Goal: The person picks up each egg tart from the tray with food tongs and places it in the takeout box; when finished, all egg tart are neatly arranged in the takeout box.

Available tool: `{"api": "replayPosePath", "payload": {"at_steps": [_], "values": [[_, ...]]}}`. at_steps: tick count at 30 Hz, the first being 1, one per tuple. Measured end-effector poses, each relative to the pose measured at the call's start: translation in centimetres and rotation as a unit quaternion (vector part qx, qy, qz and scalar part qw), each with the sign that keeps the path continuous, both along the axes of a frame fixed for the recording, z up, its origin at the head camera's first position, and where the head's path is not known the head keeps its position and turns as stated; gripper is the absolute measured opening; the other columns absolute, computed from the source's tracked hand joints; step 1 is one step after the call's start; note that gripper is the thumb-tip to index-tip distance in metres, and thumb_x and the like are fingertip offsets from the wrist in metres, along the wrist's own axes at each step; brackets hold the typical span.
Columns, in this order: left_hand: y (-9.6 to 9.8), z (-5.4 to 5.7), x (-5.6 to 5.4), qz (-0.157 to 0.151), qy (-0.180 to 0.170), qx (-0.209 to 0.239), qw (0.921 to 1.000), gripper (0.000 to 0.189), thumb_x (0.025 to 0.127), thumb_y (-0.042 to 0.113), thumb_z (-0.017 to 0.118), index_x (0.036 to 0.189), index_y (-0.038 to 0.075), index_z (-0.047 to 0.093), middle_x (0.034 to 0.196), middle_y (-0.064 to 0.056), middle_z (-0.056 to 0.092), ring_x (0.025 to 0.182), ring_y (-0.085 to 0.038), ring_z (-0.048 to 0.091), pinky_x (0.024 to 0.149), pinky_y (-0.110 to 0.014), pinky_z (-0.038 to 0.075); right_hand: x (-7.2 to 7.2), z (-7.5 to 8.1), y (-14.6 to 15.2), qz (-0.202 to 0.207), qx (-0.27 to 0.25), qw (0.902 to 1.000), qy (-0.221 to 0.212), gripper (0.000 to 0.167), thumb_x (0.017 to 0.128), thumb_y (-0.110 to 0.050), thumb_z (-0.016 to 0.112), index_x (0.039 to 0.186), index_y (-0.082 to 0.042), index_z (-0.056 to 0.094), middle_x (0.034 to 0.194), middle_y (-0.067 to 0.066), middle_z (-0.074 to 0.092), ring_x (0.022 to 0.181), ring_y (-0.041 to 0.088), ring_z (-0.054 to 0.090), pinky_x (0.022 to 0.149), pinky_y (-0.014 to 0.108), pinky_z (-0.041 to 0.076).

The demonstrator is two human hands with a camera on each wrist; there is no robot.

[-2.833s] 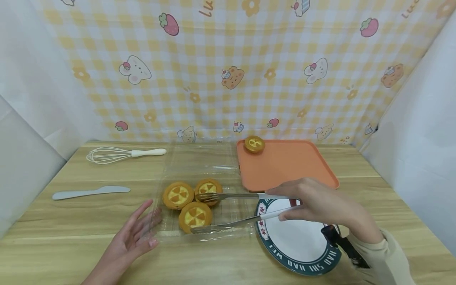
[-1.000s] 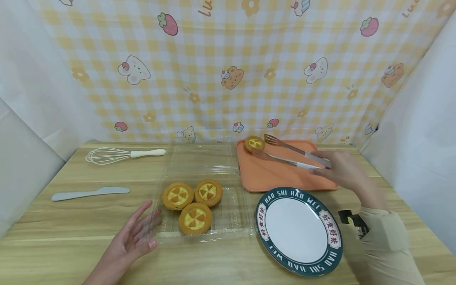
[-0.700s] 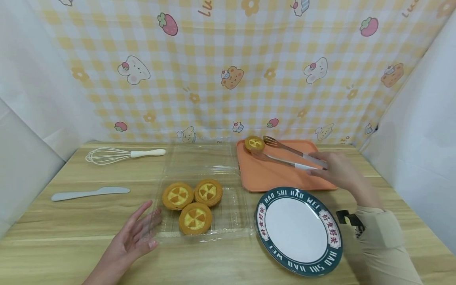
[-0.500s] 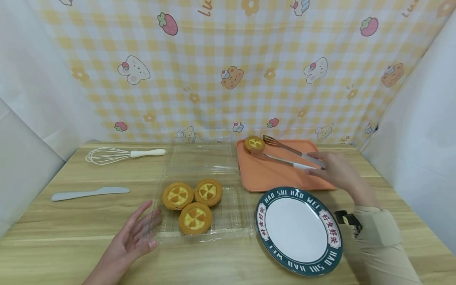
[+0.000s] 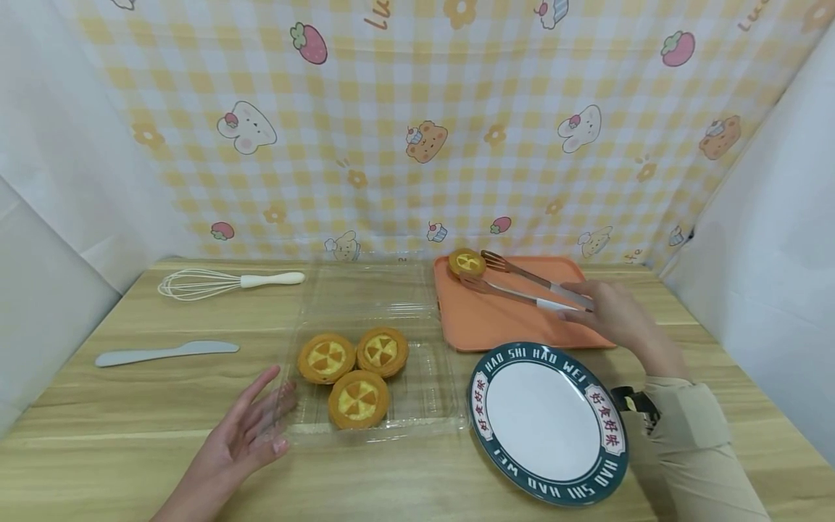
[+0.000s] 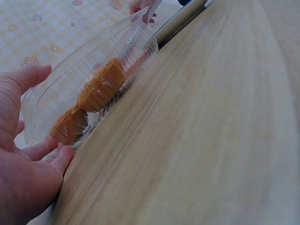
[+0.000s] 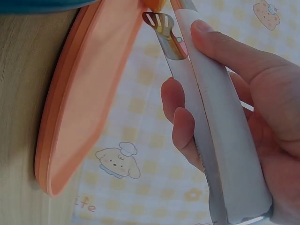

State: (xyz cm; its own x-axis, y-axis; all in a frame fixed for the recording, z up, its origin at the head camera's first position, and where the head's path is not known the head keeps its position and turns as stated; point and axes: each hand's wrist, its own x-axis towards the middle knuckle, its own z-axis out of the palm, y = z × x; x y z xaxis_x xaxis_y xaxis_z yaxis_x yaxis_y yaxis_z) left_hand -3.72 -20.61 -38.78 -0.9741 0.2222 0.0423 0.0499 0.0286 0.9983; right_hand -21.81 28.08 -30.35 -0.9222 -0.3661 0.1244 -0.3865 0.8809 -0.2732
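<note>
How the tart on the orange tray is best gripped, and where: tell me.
Probably by opposite sides of its crust, the tongs reaching from the right: the tart is round and sits at the far left corner of the tray, with space to its right.

Silver-and-white tongs (image 7: 220, 117), golden-yellow tarts (image 5: 358, 400), orange tray (image 5: 496, 326), green-rimmed white plate (image 5: 543, 423), yellow-and-white checked backdrop (image 5: 365, 94)

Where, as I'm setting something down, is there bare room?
Bare table lies between whisk and knife, and in front of the container between left hand and plate. The plate is bare too. Crowded: the tray's far left corner, with tart and tongs, and around the container's three tarts.
</note>
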Motion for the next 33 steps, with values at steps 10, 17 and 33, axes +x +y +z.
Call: {"api": "replayPosePath", "payload": {"at_steps": [10,17,33], "values": [[-0.02,0.03,0.01,-0.001,-0.005,0.000,1.0000,0.073,0.093,-0.001,0.050,0.150,0.024,0.011,0.148,-0.027,0.016,0.122,0.004,0.038,0.090,-0.024,0.046,-0.10,-0.13,0.04,-0.006,0.004,1.0000,0.005,0.052,0.082,-0.024,0.073,0.122,0.006,0.057,0.084,0.016,0.065,0.065,0.021,0.052,0.057,0.033,0.042],[0.00,0.06,0.02,-0.002,-0.006,0.004,1.0000,0.074,0.093,-0.001,0.050,0.150,0.024,0.011,0.148,-0.027,0.015,0.122,0.004,0.038,0.090,-0.022,0.045,-0.19,-0.21,0.18,0.008,0.001,0.9998,0.020,0.050,0.082,-0.023,0.073,0.120,0.007,0.059,0.073,0.010,0.063,0.060,0.018,0.050,0.054,0.031,0.040],[-0.01,0.06,0.00,-0.005,0.002,0.006,1.0000,0.074,0.093,-0.002,0.050,0.150,0.023,0.011,0.148,-0.028,0.015,0.123,0.003,0.038,0.090,-0.022,0.045,0.27,0.52,0.63,0.027,0.007,0.9995,0.014,0.052,0.084,-0.027,0.070,0.122,0.006,0.057,0.075,0.010,0.064,0.066,0.019,0.053,0.063,0.037,0.043]]}}
